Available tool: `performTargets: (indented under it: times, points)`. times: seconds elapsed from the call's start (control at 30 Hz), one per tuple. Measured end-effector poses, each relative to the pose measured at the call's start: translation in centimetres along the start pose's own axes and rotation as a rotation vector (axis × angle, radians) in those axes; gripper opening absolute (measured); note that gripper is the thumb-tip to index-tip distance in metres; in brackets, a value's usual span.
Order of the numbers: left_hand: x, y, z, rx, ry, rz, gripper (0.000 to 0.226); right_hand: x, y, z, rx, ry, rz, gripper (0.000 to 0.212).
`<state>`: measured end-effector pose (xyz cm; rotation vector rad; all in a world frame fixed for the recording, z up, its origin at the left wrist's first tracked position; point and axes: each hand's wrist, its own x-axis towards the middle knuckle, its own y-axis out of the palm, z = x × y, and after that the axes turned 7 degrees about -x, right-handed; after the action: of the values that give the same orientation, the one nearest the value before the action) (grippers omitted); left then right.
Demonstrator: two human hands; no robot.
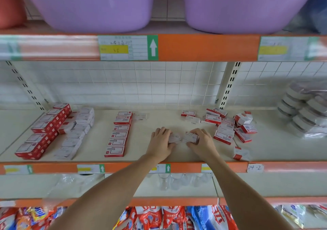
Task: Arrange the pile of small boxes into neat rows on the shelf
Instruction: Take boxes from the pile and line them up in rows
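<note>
hands [182, 140], two, gripping two boxes [183, 137]

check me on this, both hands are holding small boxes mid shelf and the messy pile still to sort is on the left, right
Not quite. The head view shows the left hand and right hand each holding small boxes mid shelf, but the messy pile lies to the right. On the left are the neat rows.

Both bare forearms extend from lower frame to centre. Left hand [161, 139] and right hand [200, 140] lie palm-down, fingers curled, near each other.
</note>
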<state>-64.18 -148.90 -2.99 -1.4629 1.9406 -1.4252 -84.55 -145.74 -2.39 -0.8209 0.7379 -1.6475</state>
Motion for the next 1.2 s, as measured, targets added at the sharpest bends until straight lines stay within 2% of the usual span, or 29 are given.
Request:
performTargets:
  times: [0.07, 0.17, 0.3, 0.5, 0.6, 0.77, 1.03, 1.2]
  points:
    - [0.1, -1.0, 0.6, 0.013, 0.022, -0.003, 0.041, -0.1, 0.4, 1.5, 0.017, 0.011, -0.081, 0.042]
    - [0.3, -3.7, 2.2, 0.0, 0.065, -0.04, 0.038, 0.0, 1.7, 5.1, 0.077, -0.079, -0.195, 0.039]
    - [0.2, -8.8, 6.6, -0.036, 0.029, -0.109, 0.041, 1.2, 3.6, 11.5, 0.137, -0.173, -0.248, 0.038]
    - [-3.3, -15.6, 14.9, -0.147, -0.09, -0.11, 0.049, 2.0, 9.4, 20.5, 0.135, -0.291, -0.102, 0.039]
    - [-5.8, -18.1, 18.8, -0.154, -0.128, -0.086, 0.042, 1.8, 12.8, 24.1, 0.076, -0.332, -0.012, 0.045]
    - [-8.7, -21.3, 24.1, -0.165, -0.234, -0.144, 0.045, 1.6, 16.6, 28.8, -0.015, -0.399, 0.059, 0.043]
    - [-8.8, -22.8, 27.7, -0.135, -0.346, -0.123, 0.052, 0.6, 19.3, 32.0, -0.031, -0.336, 0.058, 0.043]
    - [-8.0, -22.4, 29.0, -0.143, -0.315, -0.095, 0.05, 0.2, 20.0, 32.9, -0.087, -0.289, 0.087, 0.045]
